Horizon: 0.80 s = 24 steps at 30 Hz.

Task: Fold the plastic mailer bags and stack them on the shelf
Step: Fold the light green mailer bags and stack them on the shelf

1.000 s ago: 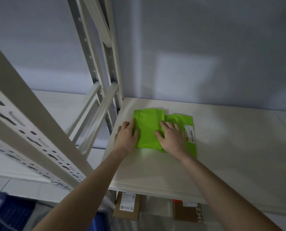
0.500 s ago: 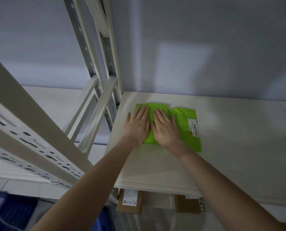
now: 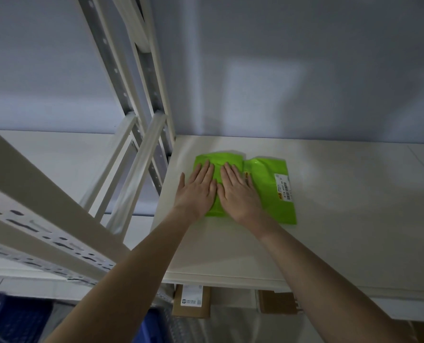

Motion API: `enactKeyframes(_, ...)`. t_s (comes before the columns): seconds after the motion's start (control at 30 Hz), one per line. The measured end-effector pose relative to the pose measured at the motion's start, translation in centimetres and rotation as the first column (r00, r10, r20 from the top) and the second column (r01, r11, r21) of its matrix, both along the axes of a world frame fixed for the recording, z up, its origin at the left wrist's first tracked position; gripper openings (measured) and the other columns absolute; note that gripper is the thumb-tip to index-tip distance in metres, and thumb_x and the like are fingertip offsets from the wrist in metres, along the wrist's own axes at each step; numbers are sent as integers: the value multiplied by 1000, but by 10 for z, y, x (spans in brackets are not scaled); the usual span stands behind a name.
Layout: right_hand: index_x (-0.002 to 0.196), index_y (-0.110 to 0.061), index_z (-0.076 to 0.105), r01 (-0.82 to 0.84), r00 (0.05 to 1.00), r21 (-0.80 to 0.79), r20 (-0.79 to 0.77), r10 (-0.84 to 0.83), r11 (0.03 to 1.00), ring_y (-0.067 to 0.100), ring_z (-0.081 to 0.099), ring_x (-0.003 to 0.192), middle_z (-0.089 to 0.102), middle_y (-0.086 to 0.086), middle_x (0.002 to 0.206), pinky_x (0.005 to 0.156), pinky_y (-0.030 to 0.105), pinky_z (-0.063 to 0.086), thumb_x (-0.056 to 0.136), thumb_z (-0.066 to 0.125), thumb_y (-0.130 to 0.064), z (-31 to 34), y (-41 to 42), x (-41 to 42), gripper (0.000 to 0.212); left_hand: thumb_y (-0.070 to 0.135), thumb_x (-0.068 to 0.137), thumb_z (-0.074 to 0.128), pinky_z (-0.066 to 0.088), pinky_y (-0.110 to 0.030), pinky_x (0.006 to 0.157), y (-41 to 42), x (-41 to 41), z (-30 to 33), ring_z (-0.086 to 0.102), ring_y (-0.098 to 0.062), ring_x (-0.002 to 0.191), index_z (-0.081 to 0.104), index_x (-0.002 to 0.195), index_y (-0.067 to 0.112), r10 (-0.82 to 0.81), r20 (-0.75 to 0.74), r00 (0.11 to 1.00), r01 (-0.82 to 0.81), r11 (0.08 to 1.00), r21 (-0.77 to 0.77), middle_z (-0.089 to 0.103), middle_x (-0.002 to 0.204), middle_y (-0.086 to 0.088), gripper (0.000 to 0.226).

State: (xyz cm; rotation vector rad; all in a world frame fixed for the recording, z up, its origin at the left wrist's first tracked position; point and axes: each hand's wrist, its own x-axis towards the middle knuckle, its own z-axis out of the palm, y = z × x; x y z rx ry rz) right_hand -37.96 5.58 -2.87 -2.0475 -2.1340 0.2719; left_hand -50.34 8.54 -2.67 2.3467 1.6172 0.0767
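Not much legible here, just one sticker.
The white label [image 3: 283, 186] on the green mailer bag [image 3: 268, 191] has a barcode and what looks like "872A"; the rest is too blurry.

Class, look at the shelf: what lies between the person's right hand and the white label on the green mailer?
In the head view, only bare green mailer plastic lies between the right hand and the white label.

Mailer [image 3: 268, 186]: bright green, glossy; white label [image 3: 283, 186] with black print and barcode. Shelf [image 3: 329, 219]: off-white, plain. Wall [image 3: 280, 70]: pale grey-blue, lighter patch. Uprights [image 3: 141, 78]: cream and grey, row of dark holes. Boxes [image 3: 191, 303] below: brown, white label. Crate [image 3: 13, 320]: blue.
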Motion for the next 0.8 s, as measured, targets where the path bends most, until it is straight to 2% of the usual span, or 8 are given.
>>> enactKeyframes(0.1,150,-14,9,-4,999,-22,-38,3,1000,14,0,146,3,-1,159,117,43,0,102,23,-33,2,1,2,54,33,102,15,-2,-45,117,1,1,4,-9,-7,145,0,151,25,2,28,1000,-1,1000,-26,-7,158,9,51)
enactKeyframes(0.27,150,-15,14,-12,989,-120,-148,-6,993,12,2,146,4,-3,159,117,43,2,100,32,-36,13,10,9,57,35,101,26,-4,-47,117,4,-1,12,-4,-6,145,15,148,34,48,173,984,-30,994,-107,1,158,12,49)
enactKeyframes(0.4,146,-14,28,35,951,-27,-305,-41,999,15,12,145,17,0,157,118,39,14,92,52,-31,17,13,12,61,32,97,39,-2,-47,116,6,-1,20,-1,-9,146,27,145,34,77,225,971,-58,994,-90,6,158,11,49)
enactKeyframes(0.53,145,-17,33,88,896,24,-439,-69,996,14,14,144,21,-2,156,117,35,15,86,60,-24,24,9,20,65,26,97,35,-5,-47,117,0,3,31,-6,-9,145,22,148,31,66,213,975,-56,997,-52,-2,159,9,52)
enactKeyframes(0.6,145,-18,32,84,913,73,-406,-47,994,14,15,145,20,-2,157,117,32,16,88,58,-26,30,4,29,64,28,98,31,-8,-45,117,-7,9,36,-9,-9,145,14,150,29,66,228,971,-66,998,-9,-6,158,9,54)
enactKeyframes(0.7,146,-18,30,61,955,143,-297,-16,988,16,14,145,17,-1,157,115,42,21,89,55,-31,39,-6,46,63,34,99,29,-11,-43,116,-14,21,40,-11,-10,145,5,150,29,17,213,977,-38,995,93,-10,158,8,57)
enactKeyframes(0.8,146,-20,29,77,971,163,-237,-37,984,15,13,145,15,-3,158,115,48,18,90,53,-35,50,-18,71,63,40,99,30,-8,-45,117,-18,40,49,-11,-11,145,4,150,30,-21,193,981,-10,987,160,-10,158,8,58)
